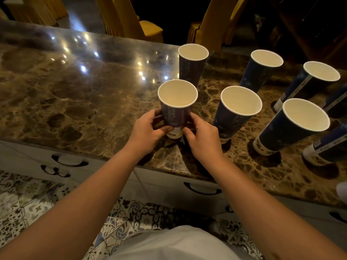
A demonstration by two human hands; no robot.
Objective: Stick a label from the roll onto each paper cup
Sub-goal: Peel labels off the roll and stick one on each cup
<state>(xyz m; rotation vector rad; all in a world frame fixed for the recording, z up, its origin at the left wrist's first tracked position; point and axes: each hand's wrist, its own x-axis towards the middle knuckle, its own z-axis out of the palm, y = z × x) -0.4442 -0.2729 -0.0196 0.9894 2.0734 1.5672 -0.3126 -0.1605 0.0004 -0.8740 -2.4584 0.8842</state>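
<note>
- Both hands, left (145, 131) and right (201, 138), hold a dark blue paper cup (175, 111) upright on the brown marble worktop (75, 102); fingers curled round its base.
- Label roll not visible.
- Other cups (293, 128) stand rightward; labelled count unclear.

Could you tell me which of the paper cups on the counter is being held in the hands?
The leftmost, nearest cup: both hands, left and right, grip its lower part; the others stand untouched.

Cup (175, 111) betw fingers (159, 128): dark blue, cream inside, white base band w/ dark print. Countertop (75, 102) under hands: brown marble, pale veins. Floor tiles (28, 203): blue-white ornate pattern. Drawers (159, 186) white, black handles.
</note>
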